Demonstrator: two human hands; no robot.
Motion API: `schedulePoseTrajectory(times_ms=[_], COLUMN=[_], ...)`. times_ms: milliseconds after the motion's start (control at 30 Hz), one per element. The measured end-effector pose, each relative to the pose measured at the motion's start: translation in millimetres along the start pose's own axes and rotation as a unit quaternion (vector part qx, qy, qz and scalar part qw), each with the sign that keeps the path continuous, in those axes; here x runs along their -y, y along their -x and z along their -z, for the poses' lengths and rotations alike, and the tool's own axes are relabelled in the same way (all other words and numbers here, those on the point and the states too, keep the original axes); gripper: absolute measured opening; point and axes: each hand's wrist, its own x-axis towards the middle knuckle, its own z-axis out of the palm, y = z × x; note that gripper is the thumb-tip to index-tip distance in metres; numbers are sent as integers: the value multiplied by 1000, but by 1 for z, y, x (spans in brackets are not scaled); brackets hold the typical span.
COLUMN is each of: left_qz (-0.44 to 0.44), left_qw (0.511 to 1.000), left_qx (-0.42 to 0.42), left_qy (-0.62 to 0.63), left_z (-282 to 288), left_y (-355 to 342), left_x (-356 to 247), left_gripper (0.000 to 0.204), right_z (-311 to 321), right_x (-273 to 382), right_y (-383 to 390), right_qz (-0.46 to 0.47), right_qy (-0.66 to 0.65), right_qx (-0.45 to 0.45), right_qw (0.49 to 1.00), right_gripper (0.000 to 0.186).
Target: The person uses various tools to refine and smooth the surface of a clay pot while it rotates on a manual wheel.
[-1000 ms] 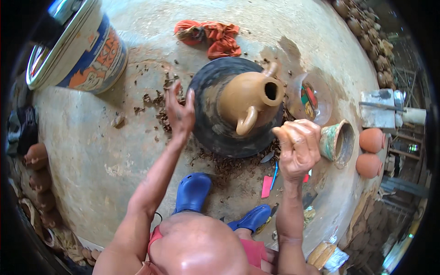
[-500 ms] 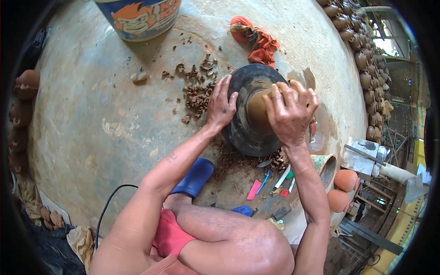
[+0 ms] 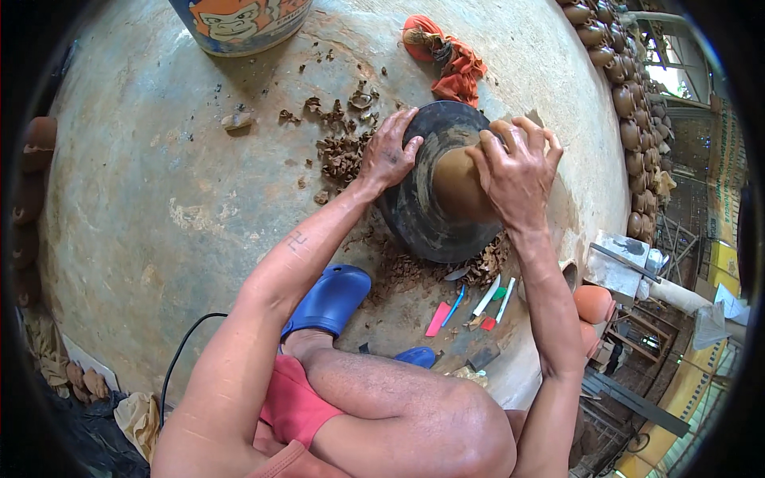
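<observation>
A dark round potter's wheel (image 3: 422, 227) stands on the floor ahead of me. On its middle rises a smooth, wet brown clay cylinder (image 3: 460, 185). My left hand (image 3: 389, 153) rests along the wheel's left rim, its fingers stretched out and the thumb apart. Curled over the cylinder's top end is my right hand (image 3: 516, 163), with bent fingers gripping it. The palm hides part of that end. Brown clay trimmings (image 3: 344, 158) lie left of the wheel, and more are scattered at its near side.
Nearer me lie a pink strip (image 3: 437, 319), a blue tool (image 3: 453, 307) and white tools (image 3: 487, 295). A red-orange cloth (image 3: 458, 80) lies beyond the wheel, a bucket (image 3: 239, 36) far left. Reddish pots (image 3: 594, 303) stand right; brown pots (image 3: 629, 131) line the far right.
My right hand has shifted slightly right at the top of the clay cylinder. My left hand has slid a little further up along the wheel's rim. The whole view has tilted slightly.
</observation>
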Motion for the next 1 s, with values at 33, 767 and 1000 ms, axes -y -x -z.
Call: schedulePoseTrajectory(times_ms=[33, 767, 1000], left_qz=[-8, 8, 18], left_qw=[1000, 998, 996], left_qx=[1, -52, -73], left_qy=[-7, -26, -53], left_z=[0, 2, 0], left_y=[-2, 27, 37], left_x=[1, -14, -18], left_gripper=[61, 58, 57], right_z=[1, -8, -15], right_x=[0, 117, 106], right_y=[1, 49, 29], right_qz=[-1, -506, -528], right_qy=[-2, -454, -607], right_qx=[-49, 23, -21], right_qw=[999, 733, 594], right_gripper=[21, 68, 70])
